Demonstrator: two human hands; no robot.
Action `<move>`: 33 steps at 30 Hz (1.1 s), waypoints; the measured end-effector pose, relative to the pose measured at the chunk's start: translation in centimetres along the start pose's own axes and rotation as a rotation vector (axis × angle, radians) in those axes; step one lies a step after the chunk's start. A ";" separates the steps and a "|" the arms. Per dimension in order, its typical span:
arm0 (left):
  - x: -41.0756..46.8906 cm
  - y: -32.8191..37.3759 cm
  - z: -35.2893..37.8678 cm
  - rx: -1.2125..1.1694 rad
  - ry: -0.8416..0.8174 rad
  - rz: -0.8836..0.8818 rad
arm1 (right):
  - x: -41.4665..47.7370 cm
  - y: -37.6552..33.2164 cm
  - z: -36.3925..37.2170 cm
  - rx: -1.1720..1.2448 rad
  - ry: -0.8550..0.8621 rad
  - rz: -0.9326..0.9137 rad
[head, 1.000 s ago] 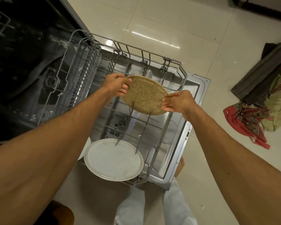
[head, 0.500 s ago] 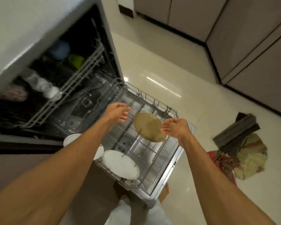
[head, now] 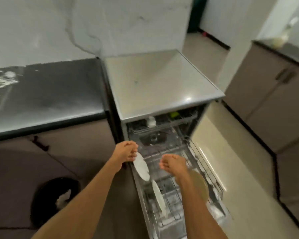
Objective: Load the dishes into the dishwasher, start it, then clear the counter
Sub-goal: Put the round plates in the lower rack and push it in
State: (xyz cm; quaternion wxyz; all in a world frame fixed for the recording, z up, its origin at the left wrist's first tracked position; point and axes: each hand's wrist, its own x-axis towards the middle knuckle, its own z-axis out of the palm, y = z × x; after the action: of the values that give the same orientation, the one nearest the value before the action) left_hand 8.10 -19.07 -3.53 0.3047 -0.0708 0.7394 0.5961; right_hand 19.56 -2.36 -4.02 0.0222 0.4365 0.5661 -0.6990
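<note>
The dishwasher is open with its lower rack pulled out. A speckled brown plate stands on edge in the rack, just right of my right forearm. Two white plates stand on edge at the rack's left side. My right hand hovers above the rack with loosely curled fingers and holds nothing. My left hand is loosely curled too, close to the upper rim of the farther white plate, with nothing in it.
A dark counter runs left of the dishwasher, wet-looking at its far left. The upper rack holds a white cup and a green item. A black bin sits on the floor at left. Cabinets line the right side.
Both hands held the speckled plate, then only the right. Now it stands in the rack and both hands are off it. My view has swung up toward the counter.
</note>
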 end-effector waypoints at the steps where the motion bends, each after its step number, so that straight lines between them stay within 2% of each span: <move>1: -0.9 -0.2 -2.6 -0.038 0.043 0.005 | -0.5 0.0 2.3 -0.024 -0.033 -0.014; 6: -4.8 -2.4 -16.7 -0.267 0.209 0.032 | -3.4 0.8 15.4 -0.134 -0.183 -0.076; 16: -14.1 -7.4 -43.3 -0.540 0.584 0.118 | -12.3 4.5 43.1 -0.332 -0.569 -0.179; 23: -17.4 -10.5 -53.3 -0.686 0.788 0.110 | -17.0 5.7 56.2 -0.391 -0.787 -0.220; 29: -15.8 -12.2 -59.9 -0.706 0.949 0.050 | -15.6 6.2 65.5 -0.432 -0.880 -0.211; 33: -13.9 -10.6 -65.0 -0.758 1.063 0.061 | -13.3 4.2 71.9 -0.454 -0.934 -0.209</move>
State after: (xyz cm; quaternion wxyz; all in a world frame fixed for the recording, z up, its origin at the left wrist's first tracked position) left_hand 0.43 -85.74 1.73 -0.1656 -0.4375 0.5294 0.7077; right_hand -12.06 -68.30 -0.34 0.2962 0.0043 0.6734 -0.6773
